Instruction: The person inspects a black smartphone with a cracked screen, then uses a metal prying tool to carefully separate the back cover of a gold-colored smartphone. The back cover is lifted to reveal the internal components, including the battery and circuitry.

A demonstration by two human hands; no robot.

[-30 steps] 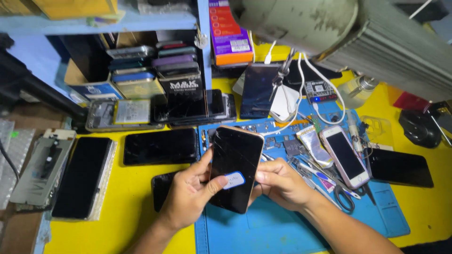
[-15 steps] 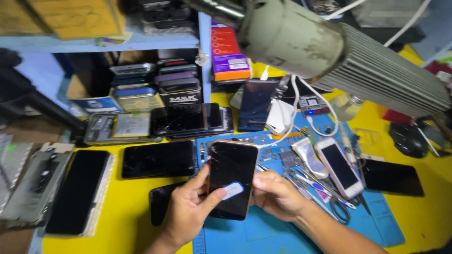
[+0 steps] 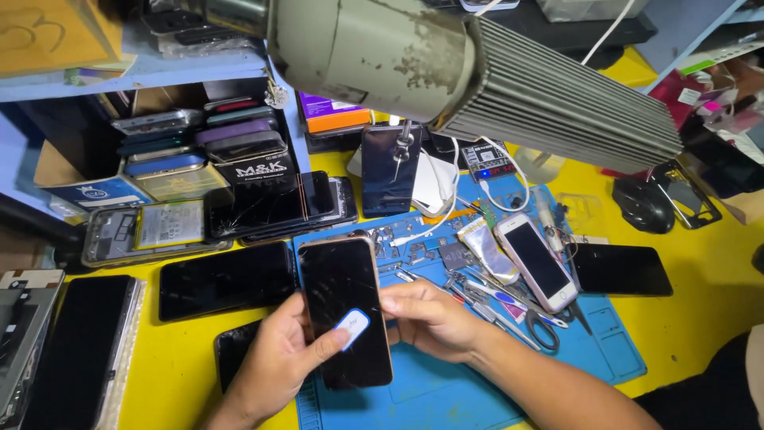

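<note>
Left hand (image 3: 274, 362) cups the black phone (image 3: 346, 310) from its left edge, thumb laid across the glass right beside a small white-and-blue tab (image 3: 352, 326) stuck low on the screen. Right hand (image 3: 430, 318) pinches the phone's right edge, fingers curled against the frame. The phone hangs tilted over the blue mat (image 3: 446, 382), screen dark and up, glass in place and the tab unpeeled — as a judgement, the work on it looks barely begun.

Around it: scissors (image 3: 533, 322) and tweezers lie just right of the hands, beside a white phone (image 3: 537, 263) face up. More dark handsets (image 3: 227, 279) crowd the yellow bench (image 3: 700, 279) to the left. A big ribbed lamp (image 3: 509, 80) juts across the top, hiding the bench's back.
</note>
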